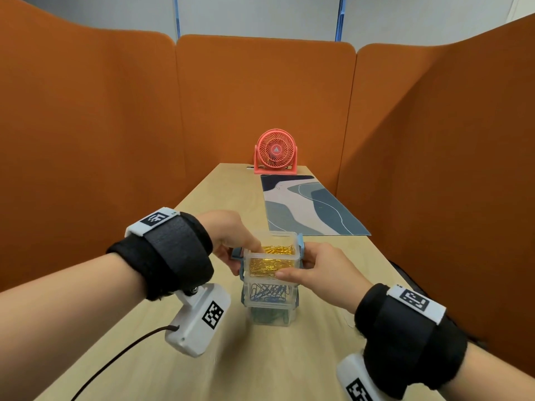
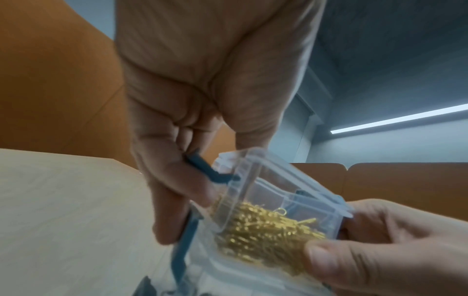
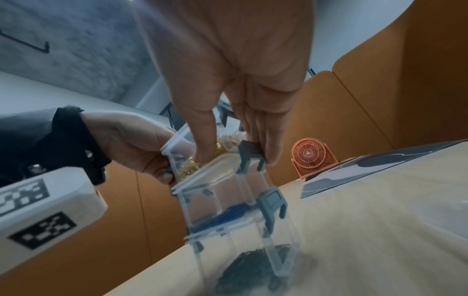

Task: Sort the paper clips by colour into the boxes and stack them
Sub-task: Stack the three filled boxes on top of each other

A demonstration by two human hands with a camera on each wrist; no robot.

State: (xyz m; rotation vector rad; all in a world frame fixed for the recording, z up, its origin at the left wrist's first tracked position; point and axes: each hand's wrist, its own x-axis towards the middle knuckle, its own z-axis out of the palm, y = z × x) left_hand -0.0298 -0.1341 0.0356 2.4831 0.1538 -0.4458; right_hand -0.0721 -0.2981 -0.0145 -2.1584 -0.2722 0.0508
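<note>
Three clear boxes stand stacked on the wooden table [image 1: 202, 357]. The top box [image 1: 272, 263] holds gold clips, the middle box [image 1: 270, 293] blue clips, the bottom box [image 1: 272, 315] dark green clips. My left hand [image 1: 241, 254] grips the top box's left side, fingers on its rim and on the blue latch [image 2: 202, 168]. My right hand [image 1: 301, 263] grips its right side, thumb on the front wall, fingers by the right latch [image 3: 249, 154]. The gold clips [image 2: 266, 226] show through the wall in the left wrist view. The top box has no lid.
A pink desk fan [image 1: 275, 154] stands at the table's far end. A blue patterned mat [image 1: 307, 206] lies to the right beyond the stack. Orange partitions [image 1: 86, 140] wall in the table on three sides. A dark cable [image 1: 115, 357] trails from my left wrist.
</note>
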